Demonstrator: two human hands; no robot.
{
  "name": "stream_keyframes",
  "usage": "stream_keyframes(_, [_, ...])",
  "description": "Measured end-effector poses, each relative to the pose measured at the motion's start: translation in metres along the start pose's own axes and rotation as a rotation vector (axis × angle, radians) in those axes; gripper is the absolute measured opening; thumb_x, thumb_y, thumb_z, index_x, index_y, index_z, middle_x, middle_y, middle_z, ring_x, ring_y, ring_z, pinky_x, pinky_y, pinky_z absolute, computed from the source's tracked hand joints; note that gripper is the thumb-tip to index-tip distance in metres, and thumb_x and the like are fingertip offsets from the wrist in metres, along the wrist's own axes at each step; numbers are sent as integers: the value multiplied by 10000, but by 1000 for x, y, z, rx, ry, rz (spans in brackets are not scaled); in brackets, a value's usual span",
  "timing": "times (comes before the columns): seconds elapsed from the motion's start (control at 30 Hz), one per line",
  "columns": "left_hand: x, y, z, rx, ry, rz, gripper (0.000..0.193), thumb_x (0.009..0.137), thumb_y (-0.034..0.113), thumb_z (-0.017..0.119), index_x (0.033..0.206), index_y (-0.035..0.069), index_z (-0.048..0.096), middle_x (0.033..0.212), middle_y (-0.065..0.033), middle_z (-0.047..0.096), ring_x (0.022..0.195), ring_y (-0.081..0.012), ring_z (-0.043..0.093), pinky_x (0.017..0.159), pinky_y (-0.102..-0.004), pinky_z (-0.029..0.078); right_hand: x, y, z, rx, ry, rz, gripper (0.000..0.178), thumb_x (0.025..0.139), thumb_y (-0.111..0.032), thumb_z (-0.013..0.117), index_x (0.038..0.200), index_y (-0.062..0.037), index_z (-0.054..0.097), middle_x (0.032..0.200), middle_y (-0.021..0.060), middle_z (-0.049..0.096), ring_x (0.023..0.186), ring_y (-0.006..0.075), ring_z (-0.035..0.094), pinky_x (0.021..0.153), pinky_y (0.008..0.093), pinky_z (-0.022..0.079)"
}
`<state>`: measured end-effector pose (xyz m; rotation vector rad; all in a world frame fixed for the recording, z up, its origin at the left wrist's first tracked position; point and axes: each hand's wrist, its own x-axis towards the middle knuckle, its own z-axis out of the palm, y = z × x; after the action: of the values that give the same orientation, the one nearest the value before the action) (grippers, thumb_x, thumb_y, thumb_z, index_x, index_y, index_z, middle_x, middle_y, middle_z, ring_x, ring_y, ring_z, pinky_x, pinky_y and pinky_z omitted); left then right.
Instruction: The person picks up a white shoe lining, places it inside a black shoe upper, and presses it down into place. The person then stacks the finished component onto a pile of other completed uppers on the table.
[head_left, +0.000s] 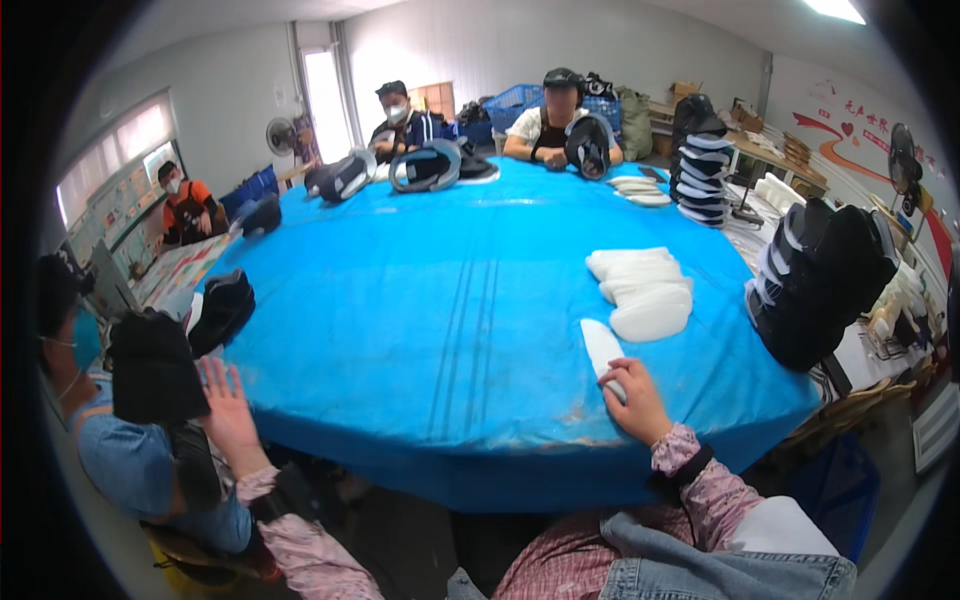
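Picking up: right hand (pixel 634 400) closed over white insole (pixel 603 350) near table's (pixel 420 330) front edge, left hand (pixel 228 405) open, empty; next, lifting clear.

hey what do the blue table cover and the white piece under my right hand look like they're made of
Blue table cover: probably plastic sheeting or tarp; it shows a soft sheen, creases and scuffed patches near the front edge. White piece under the right hand: looks like matte foam or padded fabric, with rounded edges and no shine; hard to tell which.

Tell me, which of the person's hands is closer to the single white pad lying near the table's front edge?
Right. The right hand rests on the white pad; the left hand is raised open beyond the table's left edge.
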<state>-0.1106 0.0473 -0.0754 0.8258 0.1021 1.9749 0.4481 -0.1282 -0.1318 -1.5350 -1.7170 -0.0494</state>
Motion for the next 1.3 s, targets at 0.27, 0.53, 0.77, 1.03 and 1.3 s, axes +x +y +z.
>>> stream_keyframes(0.27, [-35,-44,62,143,-199,-191,505,920,289,428,1354,50,331,1454,-118,250,1353,-261,210,1111,-411,176,1,-2,-2,25,21,25,123,749,-45,592,871,-40,592,1056,170,505,1009,337,490,874,389,400])
stream_keyframes(0.53, [-112,-144,85,517,-21,-490,531,928,319,489,1317,-18,360,1302,-96,451,1161,-191,463,977,-299,351,2,-1,0,37,20,33,123,752,-48,594,875,-49,596,1065,159,512,1011,324,500,876,382,401])
stream_keyframes(0.77, [-124,-209,122,935,-290,-496,451,893,289,569,1156,-74,526,1160,-147,567,1068,-219,516,915,-307,370,-2,-3,0,-43,26,84,201,760,-117,622,950,-61,590,1135,182,493,1059,346,466,928,421,353])
stream_keyframes(1.03, [-140,-225,115,1175,-379,-376,301,899,219,557,1038,-46,583,1006,-141,637,936,-219,580,829,-305,415,-3,2,8,-260,9,57,485,788,-285,613,1170,-10,496,1257,255,412,1196,399,365,993,474,284])
stream_keyframes(1.3, [-143,-218,120,1208,-335,-409,317,897,216,566,1069,-50,578,1044,-130,631,964,-193,567,850,-293,403,-6,-1,4,-196,-40,19,432,771,-205,604,1142,0,518,1229,247,447,1174,397,396,969,472,320])
